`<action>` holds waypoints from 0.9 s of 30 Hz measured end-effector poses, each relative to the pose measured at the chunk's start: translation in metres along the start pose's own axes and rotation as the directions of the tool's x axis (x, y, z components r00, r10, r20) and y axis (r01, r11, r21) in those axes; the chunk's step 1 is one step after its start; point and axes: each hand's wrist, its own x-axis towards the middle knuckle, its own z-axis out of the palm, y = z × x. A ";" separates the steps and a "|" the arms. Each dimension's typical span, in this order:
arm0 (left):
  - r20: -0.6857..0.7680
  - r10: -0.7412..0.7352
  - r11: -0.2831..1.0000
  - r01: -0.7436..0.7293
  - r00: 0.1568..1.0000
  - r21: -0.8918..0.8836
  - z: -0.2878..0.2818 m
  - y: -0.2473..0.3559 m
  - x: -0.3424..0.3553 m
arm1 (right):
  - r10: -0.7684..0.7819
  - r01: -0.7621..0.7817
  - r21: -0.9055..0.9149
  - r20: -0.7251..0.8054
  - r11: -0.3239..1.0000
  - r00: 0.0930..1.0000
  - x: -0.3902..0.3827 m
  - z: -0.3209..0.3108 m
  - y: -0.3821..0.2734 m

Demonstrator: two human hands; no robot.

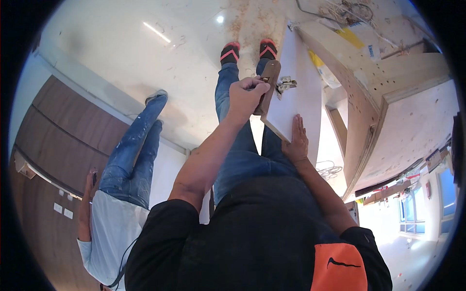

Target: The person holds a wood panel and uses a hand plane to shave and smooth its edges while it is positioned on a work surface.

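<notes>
My left hand (pixel 246 98) is closed around a brown wooden hand plane (pixel 273 71) with a rounded end. The plane rests along the long edge of a white cabinet door (pixel 284 114), which stands tilted in front of my legs. A metal cabinet hinge (pixel 286 85) is fixed to the door's white face, close to the plane. Lower down, my right hand (pixel 297 141) lies against that face with its fingers stretched out, near the door's bottom corner. The plane's sole and blade are hidden from view.
To the right stands an open wooden cabinet carcass (pixel 357 92) with drilled holes. Coiled cables (pixel 352 12) and scraps lie on the floor behind it. Brown shavings (pixel 238 19) litter the pale floor beyond my feet. Another person (pixel 119 203) stands at left beside brown wall panels (pixel 73 116).
</notes>
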 end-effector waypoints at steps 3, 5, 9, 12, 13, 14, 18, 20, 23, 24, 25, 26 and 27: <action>0.006 0.015 0.998 -0.016 1.000 0.060 0.001 -0.002 -0.007 | 0.017 -0.017 -0.014 0.027 1.000 0.999 -0.001 0.002 0.001; 0.001 -0.181 0.981 0.181 0.983 0.066 -0.004 0.009 -0.026 | 0.035 -0.034 -0.040 0.038 0.999 0.999 -0.006 0.002 0.000; 0.027 0.032 0.991 -0.035 0.999 0.133 -0.029 0.026 -0.103 | -0.009 0.009 -0.033 -0.007 0.999 1.000 0.001 0.000 0.004; 0.003 0.075 0.985 -0.075 0.997 0.156 -0.023 0.031 -0.098 | 0.014 -0.014 -0.044 0.014 0.999 1.000 -0.003 0.000 0.002; 0.008 0.091 0.976 -0.090 0.996 0.200 -0.016 0.031 -0.086 | 0.016 -0.016 -0.045 0.011 0.999 1.000 -0.001 -0.001 0.004; -0.039 -0.097 0.964 0.104 0.994 0.245 -0.008 0.041 -0.062 | 0.019 -0.018 -0.033 0.018 0.999 1.000 -0.002 -0.001 -0.003; -0.009 -0.070 0.971 0.070 0.998 0.230 0.001 0.016 -0.028 | 0.035 -0.034 -0.028 0.039 0.999 0.999 -0.003 0.000 -0.003; 0.002 0.001 0.983 -0.001 1.000 0.186 -0.016 0.014 -0.077 | 0.040 -0.040 -0.026 0.037 0.999 0.998 -0.001 -0.001 0.005; -0.020 0.062 0.985 -0.058 0.998 0.163 -0.020 0.029 -0.095 | 0.016 -0.015 -0.012 0.031 1.000 0.999 0.002 0.001 0.008; -0.030 0.058 0.982 -0.052 0.998 0.179 -0.018 0.032 -0.096 | -0.003 0.003 -0.010 0.010 1.000 1.000 0.002 0.000 0.009; -0.027 0.056 0.982 -0.050 0.998 0.180 -0.011 0.029 -0.075 | 0.000 0.000 -0.011 0.010 1.000 1.000 0.001 0.000 0.010; -0.043 -0.077 0.978 0.084 0.996 0.190 0.000 0.029 -0.037 | -0.018 0.018 0.001 -0.001 1.000 1.000 0.001 0.001 0.008; -0.051 -0.211 0.956 0.218 0.976 0.198 0.008 0.028 -0.015 | -0.028 0.028 0.008 -0.015 1.000 0.999 0.000 0.002 0.010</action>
